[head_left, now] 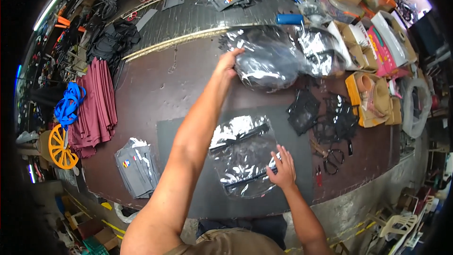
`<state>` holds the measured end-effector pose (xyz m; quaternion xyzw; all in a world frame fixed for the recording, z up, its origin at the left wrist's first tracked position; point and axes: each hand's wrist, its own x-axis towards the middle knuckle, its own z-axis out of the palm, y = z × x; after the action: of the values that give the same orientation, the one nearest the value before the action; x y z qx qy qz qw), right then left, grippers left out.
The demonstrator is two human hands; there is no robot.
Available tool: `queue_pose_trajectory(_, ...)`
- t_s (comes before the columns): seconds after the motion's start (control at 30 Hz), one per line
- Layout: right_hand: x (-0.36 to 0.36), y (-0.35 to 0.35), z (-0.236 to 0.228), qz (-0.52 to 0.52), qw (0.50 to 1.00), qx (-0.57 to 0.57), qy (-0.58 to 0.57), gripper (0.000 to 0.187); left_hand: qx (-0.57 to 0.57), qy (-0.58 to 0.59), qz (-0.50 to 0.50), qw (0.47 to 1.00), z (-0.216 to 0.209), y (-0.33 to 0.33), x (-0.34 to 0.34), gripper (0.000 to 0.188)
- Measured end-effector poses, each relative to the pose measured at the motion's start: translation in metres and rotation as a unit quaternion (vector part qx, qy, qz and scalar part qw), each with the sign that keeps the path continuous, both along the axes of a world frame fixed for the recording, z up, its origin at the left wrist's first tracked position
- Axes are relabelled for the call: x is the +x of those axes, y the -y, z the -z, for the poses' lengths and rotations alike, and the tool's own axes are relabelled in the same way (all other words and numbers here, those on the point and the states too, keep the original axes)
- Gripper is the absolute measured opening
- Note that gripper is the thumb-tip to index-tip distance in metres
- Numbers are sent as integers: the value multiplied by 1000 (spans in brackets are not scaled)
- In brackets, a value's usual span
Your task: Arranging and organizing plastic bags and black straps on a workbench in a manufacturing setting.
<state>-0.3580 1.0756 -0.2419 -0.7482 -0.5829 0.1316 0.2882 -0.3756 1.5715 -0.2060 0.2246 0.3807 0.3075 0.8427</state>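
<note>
Clear pouch (245, 160): flat on the dark mat (303, 160), its dark strips (239, 138) slanting up rightward. Right hand (284, 169) — nearer, fingers spread — at its lower right edge. Left hand (230, 62): farther out, at the plastic bundle's (269, 59) left edge; grip cannot be told.

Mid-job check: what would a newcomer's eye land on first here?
Probably the big, shiny, dark-looking plastic bag over the far side of the brown table, its left edge in the left hand. Next, the orange wheel-shaped thing at the table's left, just below bright blue straps and beside maroon cloth.
</note>
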Motion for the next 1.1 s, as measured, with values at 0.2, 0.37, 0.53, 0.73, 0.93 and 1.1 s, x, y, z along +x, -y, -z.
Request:
queue_pose_trajectory(0.2, 0, 0, 3, -20, 999, 15, 29, 70, 72, -75, -86, 991, -54, 31, -166, 33)
queue_pose_trajectory(0.37, -18, -9, -10, 32, 997, -24, 66, 85, 140, -3, -161, 977, -84, 68, -298, 28)
queue_pose_trajectory(0.53, -38, -23, -24, 190, 970, -142, 54, 98, 138, 127, -122, 975, -71, 118, -384, 24)
queue_pose_trajectory(0.73, -32, -10, -13, 207, 964, -168, -24, 81, 149, 84, -225, 959, -24, 177, -430, 22)
queue_pose_trajectory(0.93, -34, 34, 4, 116, 991, -66, -12, 64, 87, 0, -318, 944, 11, 237, -398, 29)
queue_pose_trajectory(1.1, -13, 92, -9, 47, 994, -96, -8, 64, 88, 134, -354, 921, 24, 290, -372, 33)
